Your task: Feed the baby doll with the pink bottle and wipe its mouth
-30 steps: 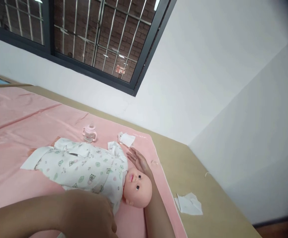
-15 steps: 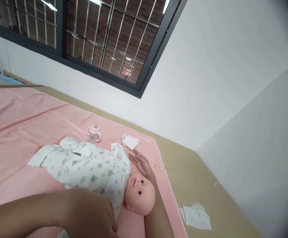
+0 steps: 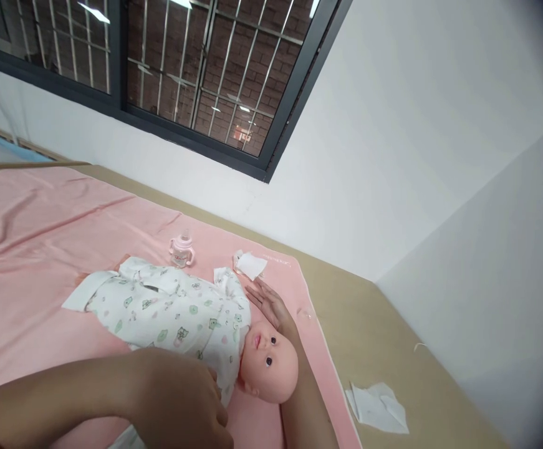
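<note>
Doll: the baby doll (image 3: 194,310) lies on its back between the two hands, its clothed body beyond the left hand and its head (image 3: 275,368) against the right forearm.
Left hand: the left hand (image 3: 180,396) is curled, back upward, beside the doll's near shoulder; its fingertips are hidden, so I cannot tell whether they pinch the patterned gown (image 3: 168,315).
Right hand: the right hand (image 3: 270,304) lies palm up with fingers extended, grasping nothing, just beyond the head by the far sleeve.
Head risk: the head could roll or drop back if the right forearm slid away, as no fingers visibly cup it.
Gown risk: if the left fingers do have cloth, a hard tug could bunch the gown or drag the body askew.
Bottle risk: the pink-handled bottle (image 3: 182,251), upright beyond the doll and to the left of the right hand, could tip if the sheet were pulled.
Surface: a creased pink sheet (image 3: 32,224) spreads under doll and hands; a white packet (image 3: 251,266) sits just past the right fingertips.
Edge: bare tan board (image 3: 350,324) runs right of the right forearm, bearing a folded white tissue (image 3: 378,406).
Room: a barred, dark-framed window (image 3: 206,81) and white wall (image 3: 393,125) stand beyond both hands.
</note>
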### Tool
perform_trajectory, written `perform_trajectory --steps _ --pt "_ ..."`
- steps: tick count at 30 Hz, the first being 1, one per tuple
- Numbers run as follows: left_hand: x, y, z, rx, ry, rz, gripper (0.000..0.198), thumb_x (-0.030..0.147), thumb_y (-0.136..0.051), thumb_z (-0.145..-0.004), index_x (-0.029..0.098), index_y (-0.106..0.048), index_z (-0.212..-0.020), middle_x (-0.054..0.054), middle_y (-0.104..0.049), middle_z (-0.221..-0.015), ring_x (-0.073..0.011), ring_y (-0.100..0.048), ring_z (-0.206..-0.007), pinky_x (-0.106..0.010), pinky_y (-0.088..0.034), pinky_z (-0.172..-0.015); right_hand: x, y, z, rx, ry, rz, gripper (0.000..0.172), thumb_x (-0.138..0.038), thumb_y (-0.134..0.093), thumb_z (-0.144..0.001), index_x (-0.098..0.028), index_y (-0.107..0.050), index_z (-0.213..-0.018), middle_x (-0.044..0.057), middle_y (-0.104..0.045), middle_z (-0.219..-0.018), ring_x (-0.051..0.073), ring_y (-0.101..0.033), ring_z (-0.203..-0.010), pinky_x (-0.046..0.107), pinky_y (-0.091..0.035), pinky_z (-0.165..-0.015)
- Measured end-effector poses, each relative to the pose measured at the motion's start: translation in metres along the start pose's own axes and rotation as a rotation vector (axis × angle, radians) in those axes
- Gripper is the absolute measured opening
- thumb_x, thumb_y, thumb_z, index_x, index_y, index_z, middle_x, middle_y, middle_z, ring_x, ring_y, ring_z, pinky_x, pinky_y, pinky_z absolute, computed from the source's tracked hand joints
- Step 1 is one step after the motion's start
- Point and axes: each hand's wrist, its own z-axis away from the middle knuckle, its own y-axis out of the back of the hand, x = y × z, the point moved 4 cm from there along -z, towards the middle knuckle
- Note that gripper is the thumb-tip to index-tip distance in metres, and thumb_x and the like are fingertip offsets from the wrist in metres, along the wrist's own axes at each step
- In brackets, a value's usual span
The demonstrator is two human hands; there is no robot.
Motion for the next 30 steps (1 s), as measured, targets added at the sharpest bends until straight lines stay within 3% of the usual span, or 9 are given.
perform_trajectory --steps 3,6,12,18,21,26,30 --pt "0.003 -0.005 0.0 -0.03 -0.181 -0.086 0.004 0.021 -0.058 -0.077 0.022 -0.056 -0.08 0.005 -0.067 -0.069 -0.0149 -0.058 -0.055 -0.027 -0.046 -0.067 -0.001 -0.002 -0.004 -0.05 -0.021 -0.064 0.036 -0.032 -0.063 -0.082 -0.024 -0.058 -0.117 0.007 -0.059 -0.125 0.021 -0.057 -0.116 0.043 -0.046 -0.101" --pt "0.0 -0.004 -0.001 0.019 -0.171 -0.056 0.005 0.022 -0.061 -0.078 0.022 -0.057 -0.079 0.005 -0.064 -0.063 -0.015 -0.057 -0.052 -0.028 -0.046 -0.066 -0.002 -0.003 -0.004 -0.08 -0.046 -0.154 0.039 -0.028 -0.068 -0.078 -0.021 -0.061 -0.115 0.008 -0.059 -0.13 0.023 -0.056 -0.12 0.045 -0.038 -0.11" --pt "-0.002 0.002 0.0 -0.061 -0.119 -0.02 0.012 0.024 -0.061 -0.081 0.023 -0.062 -0.092 0.001 -0.068 -0.071 -0.018 -0.061 -0.059 -0.03 -0.047 -0.075 -0.005 0.007 0.002 -0.02 -0.008 -0.152 0.041 -0.032 -0.077 -0.069 -0.016 -0.068 -0.106 0.01 -0.064 -0.122 0.025 -0.057 -0.119 0.043 -0.038 -0.111" --pt "-0.004 0.014 0.004 -0.043 -0.093 0.016 0.021 0.027 -0.061 -0.083 0.021 -0.065 -0.103 -0.002 -0.07 -0.076 -0.0204 -0.062 -0.065 -0.031 -0.047 -0.072 -0.033 0.031 0.008 0.213 0.026 0.04 0.035 -0.042 -0.083 -0.056 -0.016 -0.072 -0.077 0.007 -0.072 -0.086 0.022 -0.066 -0.09 0.04 -0.046 -0.099" --pt "-0.006 0.019 0.006 -0.018 -0.053 0.007 0.028 0.029 -0.07 -0.077 0.021 -0.066 -0.103 -0.002 -0.07 -0.077 -0.0214 -0.063 -0.068 -0.031 -0.046 -0.07 -0.058 0.036 0.014 0.331 0.072 0.233 0.035 -0.04 -0.083 -0.054 -0.015 -0.07 -0.074 0.005 -0.07 -0.078 0.018 -0.063 -0.077 0.035 -0.05 -0.086" --pt "-0.011 0.027 0.01 0.041 -0.057 0.031 0.028 0.027 -0.07 -0.078 0.02 -0.064 -0.104 -0.002 -0.069 -0.082 -0.022 -0.062 -0.076 -0.031 -0.045 -0.07 -0.101 0.013 0.03 0.402 0.19 0.504 0.039 -0.037 -0.08 -0.055 -0.016 -0.065 -0.084 0.004 -0.066 -0.084 0.015 -0.059 -0.069 0.029 -0.048 -0.067" --pt "-0.02 0.044 0.011 0.296 -0.02 0.229 0.021 0.023 -0.061 -0.086 0.02 -0.062 -0.107 -0.006 -0.065 -0.105 -0.0187 -0.06 -0.091 -0.027 -0.046 -0.079 -0.129 -0.027 0.048 0.298 0.281 0.543 0.031 -0.035 -0.074 -0.064 -0.019 -0.064 -0.088 0.006 -0.065 -0.096 0.015 -0.058 -0.077 0.028 -0.048 -0.07"
